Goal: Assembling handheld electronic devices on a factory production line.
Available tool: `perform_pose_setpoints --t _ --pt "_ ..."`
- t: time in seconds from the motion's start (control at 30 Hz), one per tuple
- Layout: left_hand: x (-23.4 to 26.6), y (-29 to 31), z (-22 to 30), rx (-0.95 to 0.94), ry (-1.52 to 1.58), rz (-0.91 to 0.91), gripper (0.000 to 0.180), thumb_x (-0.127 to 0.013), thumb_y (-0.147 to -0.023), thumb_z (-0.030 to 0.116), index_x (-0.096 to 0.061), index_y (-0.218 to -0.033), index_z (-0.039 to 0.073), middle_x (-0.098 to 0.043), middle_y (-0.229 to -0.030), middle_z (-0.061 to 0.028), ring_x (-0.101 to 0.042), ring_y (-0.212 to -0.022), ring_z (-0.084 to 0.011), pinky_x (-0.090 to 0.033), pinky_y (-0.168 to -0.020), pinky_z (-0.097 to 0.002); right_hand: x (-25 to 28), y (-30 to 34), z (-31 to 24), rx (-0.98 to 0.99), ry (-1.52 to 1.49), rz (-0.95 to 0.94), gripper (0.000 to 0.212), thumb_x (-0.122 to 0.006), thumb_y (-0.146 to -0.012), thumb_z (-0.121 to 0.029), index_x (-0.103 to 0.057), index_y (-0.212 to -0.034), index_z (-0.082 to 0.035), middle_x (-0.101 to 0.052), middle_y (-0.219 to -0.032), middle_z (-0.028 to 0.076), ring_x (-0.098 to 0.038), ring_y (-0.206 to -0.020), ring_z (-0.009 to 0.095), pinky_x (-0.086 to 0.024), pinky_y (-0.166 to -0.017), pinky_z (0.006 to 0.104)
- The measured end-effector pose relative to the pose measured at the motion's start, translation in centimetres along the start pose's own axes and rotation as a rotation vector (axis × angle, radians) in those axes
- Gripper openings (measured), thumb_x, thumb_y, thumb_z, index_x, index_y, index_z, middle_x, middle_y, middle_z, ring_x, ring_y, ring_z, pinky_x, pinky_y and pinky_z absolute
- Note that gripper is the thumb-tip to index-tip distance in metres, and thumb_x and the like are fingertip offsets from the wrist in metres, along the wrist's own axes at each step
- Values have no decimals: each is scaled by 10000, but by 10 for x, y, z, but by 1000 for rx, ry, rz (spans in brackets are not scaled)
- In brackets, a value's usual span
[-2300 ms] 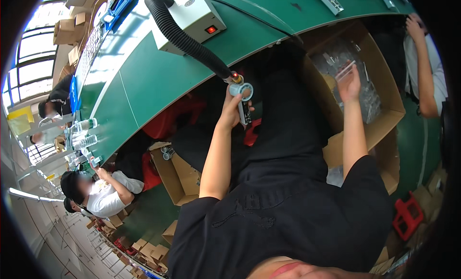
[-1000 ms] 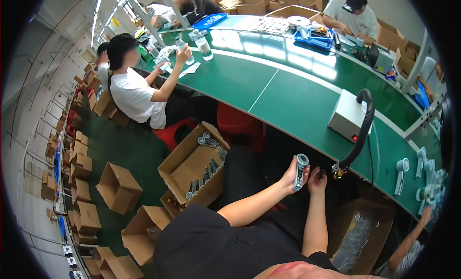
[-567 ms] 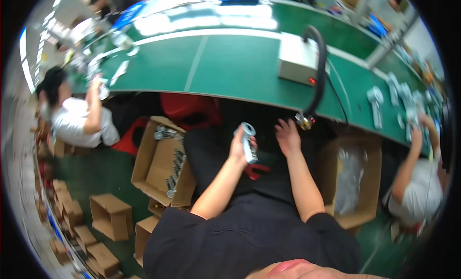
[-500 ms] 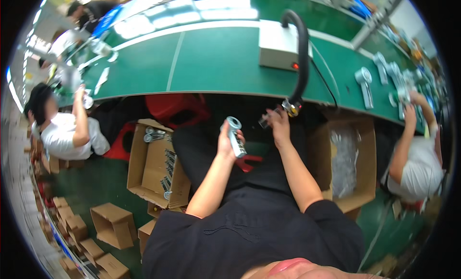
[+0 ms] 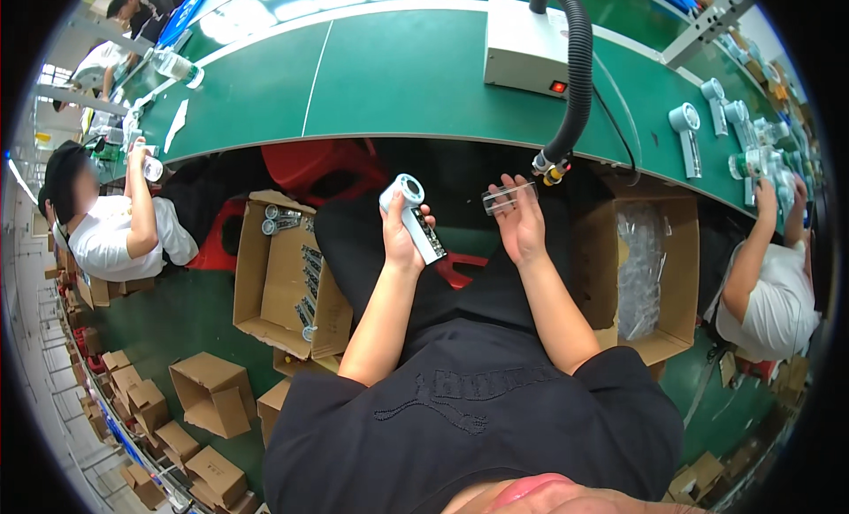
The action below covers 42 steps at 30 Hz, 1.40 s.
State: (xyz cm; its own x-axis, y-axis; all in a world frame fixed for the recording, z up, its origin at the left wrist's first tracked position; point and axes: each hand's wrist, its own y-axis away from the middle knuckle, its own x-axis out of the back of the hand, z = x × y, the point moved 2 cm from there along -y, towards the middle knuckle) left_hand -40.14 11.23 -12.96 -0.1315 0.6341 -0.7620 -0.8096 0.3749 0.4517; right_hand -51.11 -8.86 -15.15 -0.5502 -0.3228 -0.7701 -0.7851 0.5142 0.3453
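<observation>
In my left hand is a pale handheld fan, gripped with its round head up and its handle slanting down to the right. A dark circuit board shows along the open face of the handle. My right hand is palm up, with a clear rectangular plastic cover across its fingers. Just above those fingertips hangs the metal and yellow nozzle of a black corrugated hose. The cover and the nozzle look apart.
A white box with a lit red switch stands on the green bench. Left of my legs, a carton holds several fan parts; at right, another carton holds clear plastic pieces. Several fans lie far right. Co-workers sit both sides.
My left hand has moved up and left, turning the fan so its board shows more. My right hand has turned palm up and sits lower relative to the nozzle, the cover now plainer.
</observation>
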Motion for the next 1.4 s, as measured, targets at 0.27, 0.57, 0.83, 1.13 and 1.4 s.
perform_pose_setpoints --t 0.27,0.57,0.83,1.13,1.4 --pt "-65 39 38 -560 -137 164 410 -633 -1078 356 -398 -1380 210 -589 -1126 -72 -645 -834 -174 -566 -658 -327 -68 52 0 -48 -68 -336 296 -616 -1050 -51 -511 -1320 -117 -657 -1309 132 -651 -1287 347 -590 -1054 527" --pt "-110 61 68 -789 -45 191 424 -603 -1094 420 -412 -1402 201 -558 -1119 -51 -600 -850 -144 -527 -691 -324 -115 98 9 -18 10 -369 326 -631 -1038 -55 -436 -1296 -98 -591 -1313 156 -651 -1251 344 -567 -1092 516" --pt "-75 72 14 -638 -67 -98 544 -395 -1095 631 -540 -1105 107 -645 -1045 -98 -665 -980 -279 -536 -905 -428 -99 83 -15 -2 39 -370 316 -633 -1031 -98 -458 -1295 -105 -612 -1277 174 -672 -1156 294 -618 -940 440" --pt "-48 107 17 548 -117 -594 625 -309 -1116 606 -571 -1255 56 -683 -1210 -222 -661 -1175 -312 -496 -1082 -471 -90 116 -102 118 1054 -959 423 -824 -915 -143 -581 -1243 -35 -604 -1339 141 -589 -1268 217 -459 -1116 413" --pt "-69 166 34 173 -580 -1006 736 -512 -1039 631 -646 -1162 -82 -704 -1131 -267 -697 -1059 -316 -567 -946 -433 -113 187 -116 197 868 -890 459 -726 -978 -516 -746 -977 -58 -748 -1037 92 -690 -1028 289 -524 -928 382"
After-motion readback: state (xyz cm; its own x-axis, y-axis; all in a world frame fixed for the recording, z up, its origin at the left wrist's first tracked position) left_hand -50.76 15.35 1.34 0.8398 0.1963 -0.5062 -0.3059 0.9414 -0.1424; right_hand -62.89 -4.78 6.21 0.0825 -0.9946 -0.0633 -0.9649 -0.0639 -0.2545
